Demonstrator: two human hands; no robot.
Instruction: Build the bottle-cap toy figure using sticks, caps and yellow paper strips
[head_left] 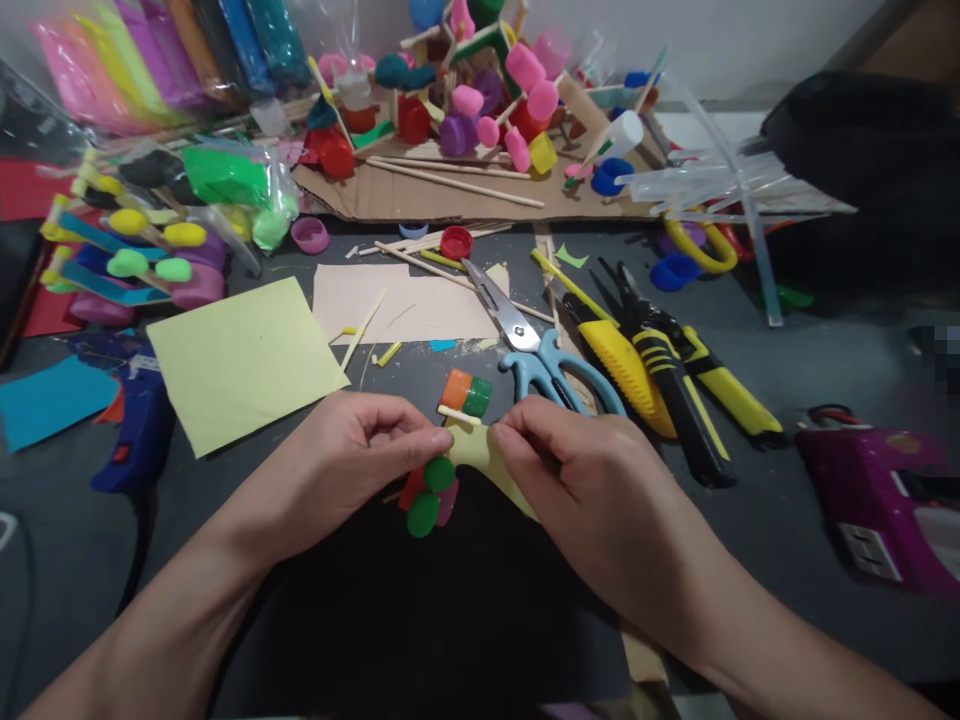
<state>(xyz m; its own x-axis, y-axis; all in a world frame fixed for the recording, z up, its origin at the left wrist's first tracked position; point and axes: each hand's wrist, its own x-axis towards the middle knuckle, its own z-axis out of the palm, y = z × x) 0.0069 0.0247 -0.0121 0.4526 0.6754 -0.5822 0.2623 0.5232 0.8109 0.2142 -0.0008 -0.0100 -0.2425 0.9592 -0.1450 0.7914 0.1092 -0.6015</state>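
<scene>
nearest, the left hand [382, 440] and the right hand [570, 450] meet over the dark worktop [757, 540], thumbs against curled fingers, both pinching a strip of pale yellow paper [474, 452] stretched between them. by the left fingertips, below, hang green discs [424, 513] with red and pink parts; just beyond the paper sit a small cream stick [459, 415] and an orange-and-green piece [465, 393]. exactly how these parts join is hidden by the fingers.

off to the left lies a blue glue gun [139, 420], to the right a magenta device [870, 500]. past the hands come a light yellow sheet [247, 360], open scissors [517, 325] with blue handles, a yellow cutter [626, 370] and yellow-and-black pliers [679, 395].

farther back, a cardboard sheet [450, 195] bears colourful models and thin sticks, with bright plastic packets [180, 60] at the far left.
</scene>
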